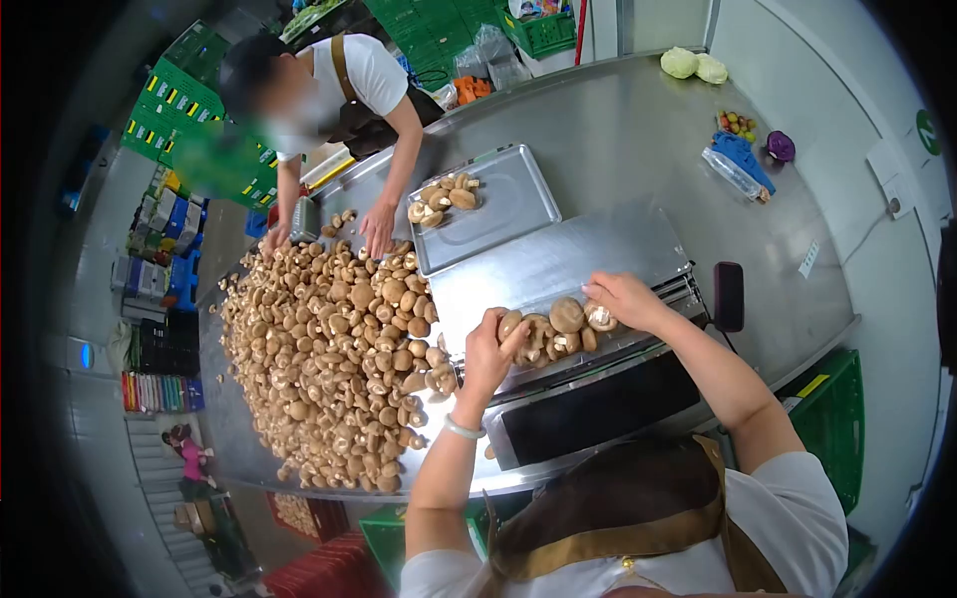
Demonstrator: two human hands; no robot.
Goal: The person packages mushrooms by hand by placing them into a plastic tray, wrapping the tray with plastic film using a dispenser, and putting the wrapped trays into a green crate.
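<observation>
My left hand [488,351] is curled round a brown shiitake mushroom [509,323] at the left end of a small group. My right hand [626,301] has its fingers on a mushroom with its pale underside showing [601,318], at the right end. Between my hands sit several more shiitake mushrooms [566,315], some caps up and some stems up. They rest at the front of a metal machine with a flat steel top [558,261] and a black front panel [598,411]. Whatever lies directly under the mushrooms is hidden.
A large heap of shiitake mushrooms [334,349] covers the steel table to my left. Across it, a co-worker's hands [379,227] touch the heap. A metal tray [508,199] holds some mushrooms. A dark phone-shaped object [729,297] and cabbages [680,63] are at right.
</observation>
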